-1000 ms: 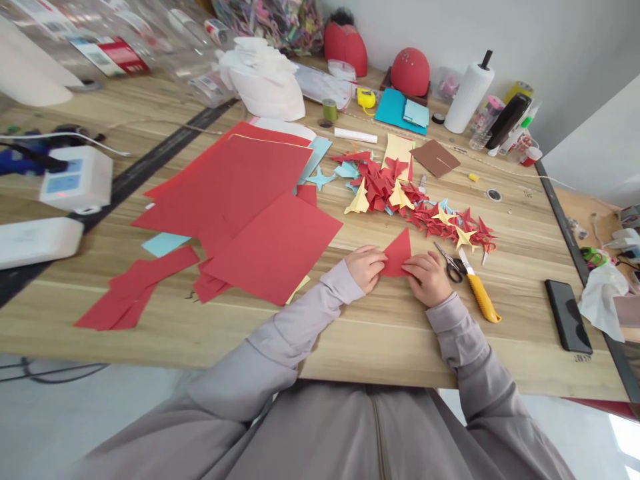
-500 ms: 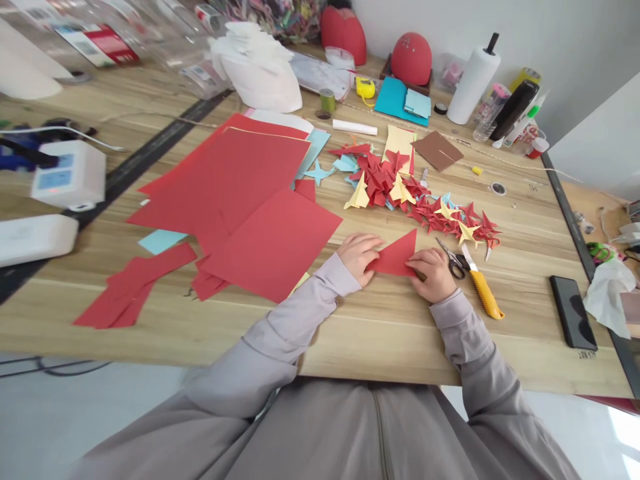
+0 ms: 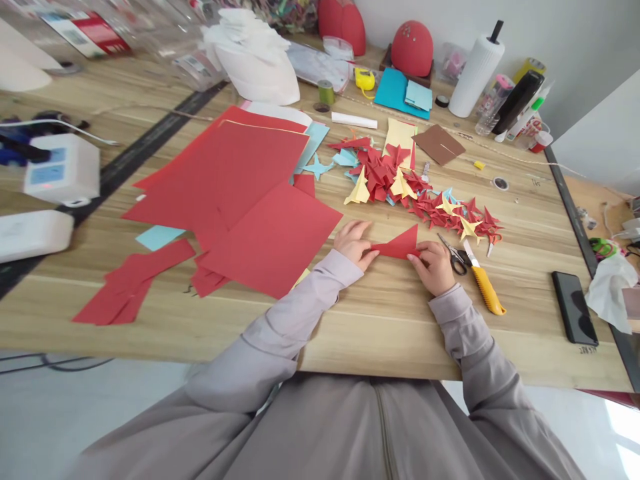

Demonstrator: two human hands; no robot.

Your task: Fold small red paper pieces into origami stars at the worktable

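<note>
A small folded piece of red paper (image 3: 400,245) is stretched between my two hands, just above or on the wooden table. My left hand (image 3: 354,245) pinches its left end between thumb and fingers. At the right end, my right hand (image 3: 433,265) grips the lower corner with thumb and fingertips. The paper's upper right corner rises to a point. Just beyond my hands lies a heap of folded red paper stars (image 3: 380,175) with some yellow and light blue ones. Scissors (image 3: 456,259) with black handles and a yellow utility knife (image 3: 484,283) rest beside my right hand.
Large red paper sheets (image 3: 273,240) are stacked to the left, with red strips (image 3: 130,283) nearer the edge. A phone (image 3: 574,308) lies at the right. Along the back stand a tape measure (image 3: 365,79), blue paper (image 3: 395,93) and a white cylinder (image 3: 477,77).
The red paper, a fuller triangle before, now shows a low left part and a raised right corner. Both hands have shifted slightly away from me, and my right hand's grip has turned.
</note>
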